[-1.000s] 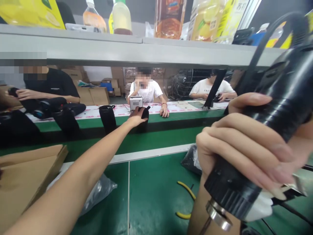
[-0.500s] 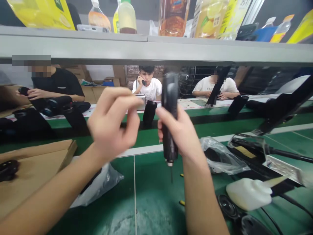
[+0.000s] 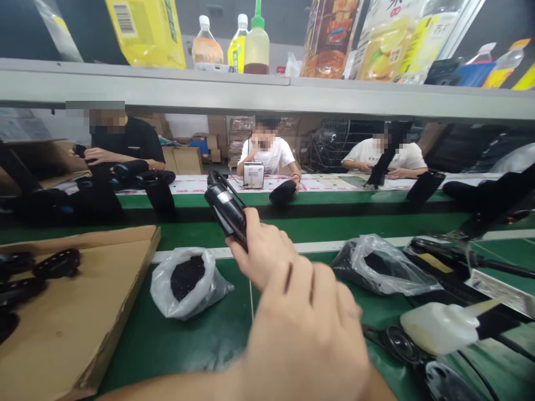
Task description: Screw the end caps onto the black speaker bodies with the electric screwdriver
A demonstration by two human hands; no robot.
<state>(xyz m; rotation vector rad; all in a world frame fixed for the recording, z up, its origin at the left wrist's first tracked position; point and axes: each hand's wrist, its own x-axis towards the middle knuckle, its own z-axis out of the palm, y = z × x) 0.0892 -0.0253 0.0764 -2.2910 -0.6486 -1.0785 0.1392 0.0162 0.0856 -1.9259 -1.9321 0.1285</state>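
Note:
My right hand (image 3: 264, 252) is wrapped round a black electric screwdriver (image 3: 225, 210), which tilts up and to the left above the green bench (image 3: 188, 345). My left hand (image 3: 309, 328) is close to the camera, back towards me, in front of my right wrist. Its fingers are hidden, so I cannot see whether it holds anything. A clear plastic bag of small black parts (image 3: 188, 278) lies on the bench just left of both hands.
A cardboard box (image 3: 79, 312) with black parts (image 3: 56, 262) sits at the left. At the right are a second plastic bag (image 3: 378, 267), a white squeeze bottle (image 3: 438, 328) and round black parts (image 3: 397, 342). Co-workers sit beyond the green conveyor (image 3: 334, 225). A shelf (image 3: 251, 94) of bottles runs overhead.
My view has dropped and shifted right. The screwdriver has gone from upright to tilted left in my right hand. My left hand has come in close to the camera, over my right wrist.

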